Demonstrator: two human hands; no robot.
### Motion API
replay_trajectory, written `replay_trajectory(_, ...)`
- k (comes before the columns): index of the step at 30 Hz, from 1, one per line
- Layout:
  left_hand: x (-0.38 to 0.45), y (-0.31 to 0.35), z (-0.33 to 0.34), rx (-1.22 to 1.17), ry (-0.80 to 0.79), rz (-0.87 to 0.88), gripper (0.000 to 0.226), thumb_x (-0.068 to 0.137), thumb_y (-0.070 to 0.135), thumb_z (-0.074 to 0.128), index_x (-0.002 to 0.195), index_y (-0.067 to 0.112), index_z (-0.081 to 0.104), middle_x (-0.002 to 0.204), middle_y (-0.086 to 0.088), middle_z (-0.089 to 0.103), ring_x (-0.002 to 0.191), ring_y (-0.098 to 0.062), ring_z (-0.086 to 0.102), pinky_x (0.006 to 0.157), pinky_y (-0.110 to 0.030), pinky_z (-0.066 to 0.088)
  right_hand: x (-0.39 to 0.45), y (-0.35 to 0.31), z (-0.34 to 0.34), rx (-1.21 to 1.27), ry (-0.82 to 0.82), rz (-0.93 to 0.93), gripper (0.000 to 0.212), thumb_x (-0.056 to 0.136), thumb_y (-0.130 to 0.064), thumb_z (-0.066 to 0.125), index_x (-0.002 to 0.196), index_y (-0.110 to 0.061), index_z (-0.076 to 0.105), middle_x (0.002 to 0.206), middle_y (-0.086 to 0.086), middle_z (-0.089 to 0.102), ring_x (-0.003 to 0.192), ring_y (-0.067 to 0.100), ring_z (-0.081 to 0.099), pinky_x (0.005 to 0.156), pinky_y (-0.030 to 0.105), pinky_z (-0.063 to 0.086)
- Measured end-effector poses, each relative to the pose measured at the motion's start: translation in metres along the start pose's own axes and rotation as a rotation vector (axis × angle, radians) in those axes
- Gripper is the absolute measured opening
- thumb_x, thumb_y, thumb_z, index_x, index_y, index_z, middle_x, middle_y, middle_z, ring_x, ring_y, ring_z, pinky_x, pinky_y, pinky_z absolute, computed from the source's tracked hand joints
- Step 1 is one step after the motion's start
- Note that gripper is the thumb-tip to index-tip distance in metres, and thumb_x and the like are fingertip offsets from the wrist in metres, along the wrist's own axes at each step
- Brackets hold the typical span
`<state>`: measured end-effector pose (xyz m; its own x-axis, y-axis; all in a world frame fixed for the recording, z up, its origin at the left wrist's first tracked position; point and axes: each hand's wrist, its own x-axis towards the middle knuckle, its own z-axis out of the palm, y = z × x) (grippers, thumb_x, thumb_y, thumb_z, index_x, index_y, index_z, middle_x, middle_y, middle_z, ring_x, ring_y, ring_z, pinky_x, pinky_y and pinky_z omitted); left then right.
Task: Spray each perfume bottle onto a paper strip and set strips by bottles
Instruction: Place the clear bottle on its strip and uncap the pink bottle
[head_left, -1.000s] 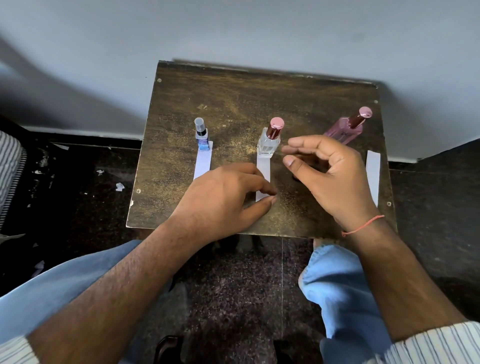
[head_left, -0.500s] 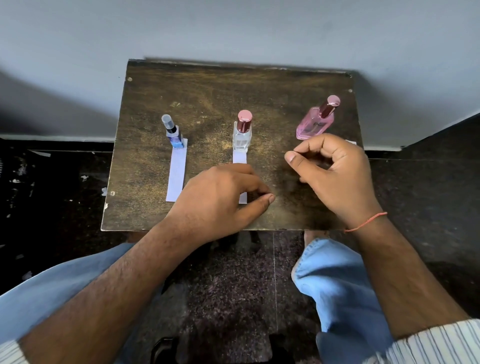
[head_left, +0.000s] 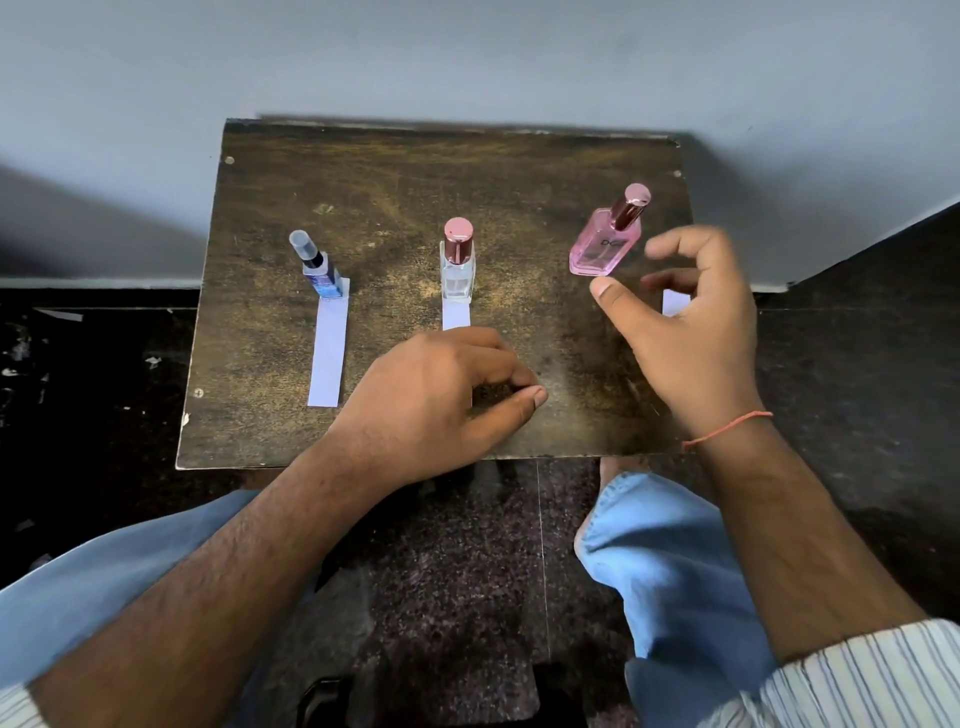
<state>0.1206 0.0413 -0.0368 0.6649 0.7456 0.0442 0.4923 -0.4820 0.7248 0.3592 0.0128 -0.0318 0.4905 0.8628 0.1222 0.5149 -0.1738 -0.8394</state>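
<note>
Reaching toward the pink bottle (head_left: 604, 244), the right hand (head_left: 685, 332) hovers just beside it, fingers loosely spread, holding nothing. The left hand (head_left: 441, 400) rests curled on the middle strip (head_left: 456, 315) below the clear bottle (head_left: 457, 270). Recommended: grip the pink body low and squarely; it stands near the tabletop (head_left: 395, 171) edge. Its strip (head_left: 674, 302) lies partly hidden behind the right hand.

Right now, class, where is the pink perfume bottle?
In the head view, the pink perfume bottle stands at the table's far right, just beyond the right hand.

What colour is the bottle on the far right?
Pink, see-through, with a shiny rose-metallic cap; the pink bottle shows clearly in the head view.
</note>
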Motion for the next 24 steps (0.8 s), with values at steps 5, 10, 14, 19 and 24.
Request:
replay_trajectory(5, 0.001, -0.002, -0.004, -0.033, -0.030, 0.034, 0.029, 0.104, 0.053, 0.063, 0.103, 0.032, 0.083, 0.102, 0.018, 0.075, 0.088, -0.004, 0.074, 0.071, -0.037, 0.061, 0.011, 0.000, 0.007, 0.063, -0.051, 0.014, 0.064, 0.087, -0.026, 0.085, 0.145, -0.029, 0.057, 0.149, -0.021, 0.060, 0.099, 0.007, 0.066, 0.097, 0.035, 0.059)
replay_trajectory(10, -0.001, -0.004, -0.010, -0.062, -0.044, 0.064, 0.025, 0.105, 0.051, 0.065, 0.103, 0.033, 0.082, 0.101, 0.019, 0.075, 0.090, -0.004, 0.074, 0.072, -0.038, 0.062, 0.015, 0.005, 0.016, 0.091, -0.117, 0.018, 0.061, 0.093, -0.023, 0.080, 0.143, -0.048, 0.057, 0.141, -0.020, 0.067, 0.106, 0.017, 0.068, 0.085, 0.059, 0.065)
replay_trajectory(14, -0.004, -0.008, -0.014, -0.058, -0.030, 0.070, 0.027, 0.105, 0.050, 0.066, 0.097, 0.030, 0.082, 0.096, 0.017, 0.075, 0.087, -0.004, 0.074, 0.071, -0.039, 0.061, 0.015, 0.007, 0.019, 0.053, -0.111, 0.070, 0.038, 0.093, -0.030, 0.076, 0.127, -0.047, 0.067, 0.117, -0.028, 0.072, 0.088, 0.011, 0.064, 0.081, 0.056, 0.066)
replay_trajectory(19, -0.007, -0.010, -0.021, -0.080, 0.029, 0.078, 0.023, 0.104, 0.042, 0.072, 0.093, 0.025, 0.083, 0.092, 0.014, 0.077, 0.084, -0.002, 0.072, 0.072, -0.028, 0.058, 0.015, 0.009, 0.019, 0.056, -0.092, 0.087, 0.024, 0.090, -0.037, 0.076, 0.114, -0.037, 0.073, 0.105, -0.019, 0.075, 0.085, 0.015, 0.068, 0.076, 0.057, 0.066)
replay_trajectory(24, -0.007, -0.009, -0.032, -0.208, 0.171, 0.012, 0.024, 0.102, 0.024, 0.076, 0.080, 0.016, 0.075, 0.075, 0.014, 0.068, 0.067, -0.006, 0.063, 0.066, -0.017, 0.042, 0.009, 0.003, 0.022, 0.126, -0.190, 0.044, 0.030, 0.090, -0.038, 0.078, 0.120, -0.036, 0.076, 0.109, -0.012, 0.078, 0.092, 0.018, 0.073, 0.084, 0.058, 0.065)
